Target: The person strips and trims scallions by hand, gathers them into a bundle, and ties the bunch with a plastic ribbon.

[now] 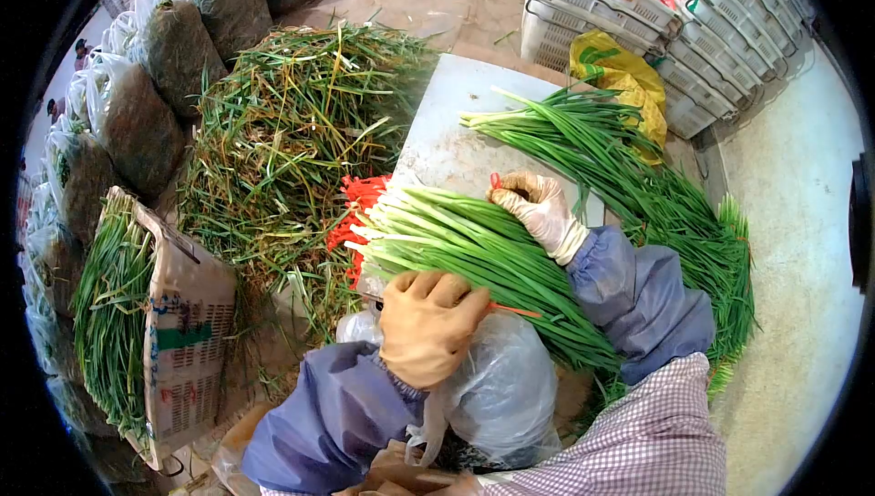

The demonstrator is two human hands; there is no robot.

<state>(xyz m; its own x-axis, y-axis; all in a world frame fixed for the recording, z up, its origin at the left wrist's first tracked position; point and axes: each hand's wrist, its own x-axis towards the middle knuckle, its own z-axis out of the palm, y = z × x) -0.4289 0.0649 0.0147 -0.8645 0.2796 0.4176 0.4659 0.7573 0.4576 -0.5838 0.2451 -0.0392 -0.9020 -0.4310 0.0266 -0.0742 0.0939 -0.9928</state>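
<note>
Red ties sit at 10 o'clock of the green bunch, mid-view; I'd keep its pale ends even, the orange strip flat, & pull snug w/o bruising the leaves. L hand, at the bunch's 7 o'clock, is curled, knuckles up; can't tell if it grips the strip beside it. R hand, 2 o'clock, pinches a red tie end btwn thumb & fingertips.
</note>
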